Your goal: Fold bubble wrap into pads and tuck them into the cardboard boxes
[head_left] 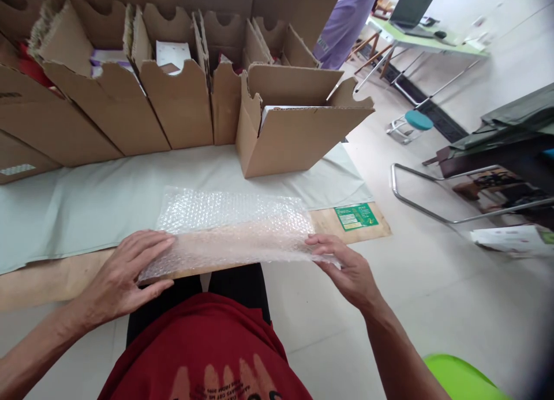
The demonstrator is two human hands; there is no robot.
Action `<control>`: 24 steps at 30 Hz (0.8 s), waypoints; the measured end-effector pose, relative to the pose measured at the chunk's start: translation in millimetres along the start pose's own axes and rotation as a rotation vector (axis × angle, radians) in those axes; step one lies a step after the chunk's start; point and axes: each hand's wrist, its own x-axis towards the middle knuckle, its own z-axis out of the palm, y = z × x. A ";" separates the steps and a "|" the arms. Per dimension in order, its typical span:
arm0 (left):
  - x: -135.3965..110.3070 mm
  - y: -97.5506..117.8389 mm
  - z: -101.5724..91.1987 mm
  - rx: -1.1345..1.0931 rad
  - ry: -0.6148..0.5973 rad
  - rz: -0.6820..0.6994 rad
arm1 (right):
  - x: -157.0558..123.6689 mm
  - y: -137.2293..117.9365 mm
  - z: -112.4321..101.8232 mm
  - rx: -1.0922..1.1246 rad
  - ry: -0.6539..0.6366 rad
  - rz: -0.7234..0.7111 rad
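A clear sheet of bubble wrap [234, 212] lies across the table's front edge, its near part folded into a long flat strip. My left hand [130, 267] rests on the strip's left end, fingers stretched over the plastic and thumb apart below. At the other end, my right hand [346, 267] grips the wrap's right edge, with the fingers on top and the thumb beneath. Whether anything lies inside the fold, I cannot tell.
Beyond the wrap, a cardboard box [298, 140] stands apart from a row of cardboard bins [177, 105] on a pale cloth [108, 186]. A green label [356, 216] marks the table's right corner. Rightward are a teal stool [418, 120], a metal frame [433, 209] and a person's purple sleeve [346, 25].
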 end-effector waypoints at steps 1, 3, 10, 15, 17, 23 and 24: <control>3.2 -1.8 1.1 -0.038 0.010 -0.023 | 0.9 -0.6 -2.7 0.076 0.019 0.045; 11.6 -3.7 2.9 -0.124 0.035 -0.102 | 2.8 0.0 -5.3 0.176 0.084 0.133; 54.9 9.1 -5.4 -0.215 0.019 -0.675 | 18.8 22.3 10.6 0.201 0.435 0.396; 73.0 13.4 -3.4 -0.157 0.030 -0.794 | 32.3 43.3 28.1 0.062 0.465 0.393; 73.1 13.1 1.8 -0.070 0.068 -0.741 | 35.2 48.2 31.9 -0.081 0.458 0.381; 63.2 9.9 17.3 0.188 0.160 -0.501 | 41.0 54.4 34.3 -0.367 0.413 0.324; 61.8 9.3 18.6 0.214 0.163 -0.476 | 41.7 54.8 34.3 -0.389 0.407 0.311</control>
